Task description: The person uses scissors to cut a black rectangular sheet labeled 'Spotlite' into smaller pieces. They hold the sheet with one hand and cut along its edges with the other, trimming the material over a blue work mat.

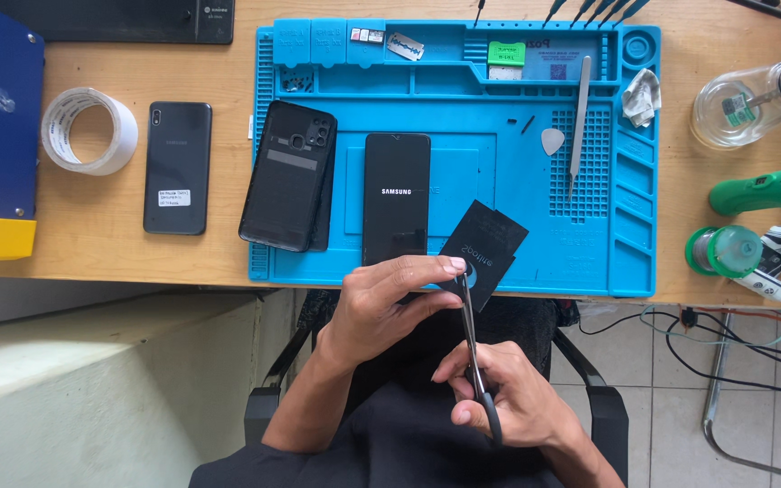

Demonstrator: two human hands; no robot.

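A flat black card sleeve (484,244), printed with pale lettering and a small blue-and-white round mark, hangs over the near edge of the blue silicone work mat (630,226), tilted so its long axis runs from lower left up to the right. The left hand (386,303) has its grip clenched on the sleeve's lower corner, thumb and fingertips pinching it. A pair of black-handled scissors (474,352) meets that same corner, blades pointing away from the person and slightly left, the long axis running almost straight up from the lap. The right hand (499,402) has its grip closed through the scissor handles, over dark clothing and a chair.

Just left of the sleeve, a black smartphone (397,194) lies upright on the mat, its screen lit with a white logo. Beside that rests a dark rear cover (288,185) with camera cut-outs. Metal tweezers (579,117) and a pale pick (552,141) lie further right. Off the mat, on the wooden bench (101,244), sit a second dark phone (177,167) and a roll of clear tape (89,131).
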